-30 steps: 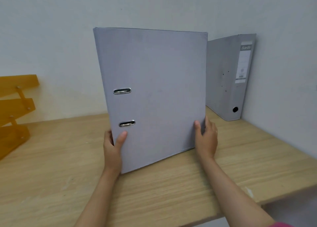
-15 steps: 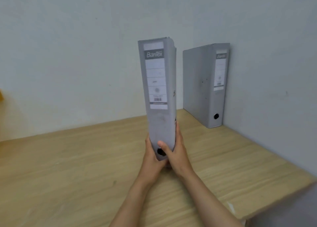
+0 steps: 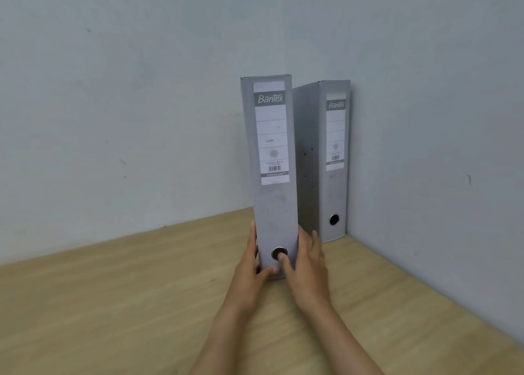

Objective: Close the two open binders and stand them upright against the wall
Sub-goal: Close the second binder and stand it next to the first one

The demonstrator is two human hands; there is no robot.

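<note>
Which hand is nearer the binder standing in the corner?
Right. The right hand grips the near binder on its right, just short of the corner binder; the left hand grips the near binder's left side, farther off.

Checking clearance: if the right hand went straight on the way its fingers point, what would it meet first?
Probably the far binder in the corner; the right hand points along the near binder toward it, though depth is unclear.
</note>
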